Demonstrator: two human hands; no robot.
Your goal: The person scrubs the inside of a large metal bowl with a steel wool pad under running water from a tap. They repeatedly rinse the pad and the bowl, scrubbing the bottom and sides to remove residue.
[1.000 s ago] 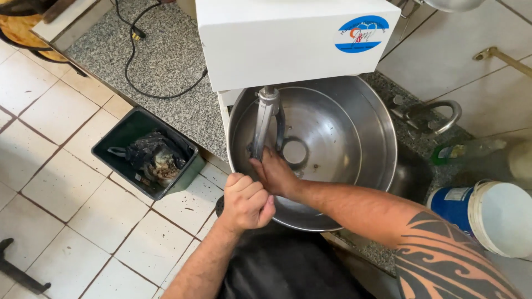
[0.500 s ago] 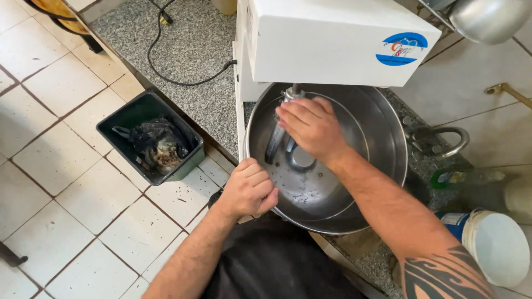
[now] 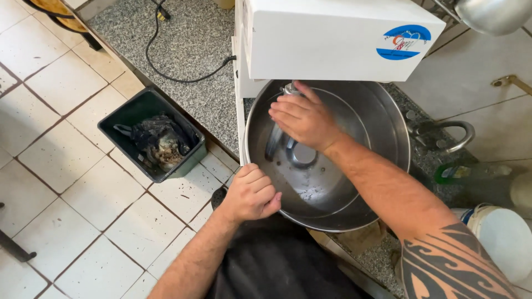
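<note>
The white box-shaped mixer housing overhangs the scene at 12 o'clock. Directly beneath it sits the round polished stainless-steel mixing bowl, at centre, standing on the speckled grey granite worktop.

The bowl is judged rigid and fairly heavy, with smooth walls that will be slippery if wet. The rolled rim is the practical place to take hold.

The left hand is closed in a loose fist around the bowl rim at 7 o'clock. The right hand is inside the bowl with fingers curled over the upright metal mixing hook at 11 o'clock of the bowl; whether it grips firmly cannot be told.

Clearance: the housing limits upward room over the far half of the bowl. The near rim overhangs the worktop edge. A dark green rectangular waste bin stands on the tiled floor at 9 o'clock; a white plastic bucket lies at 4 o'clock. A black power cable runs across the worktop at 11 o'clock.
</note>
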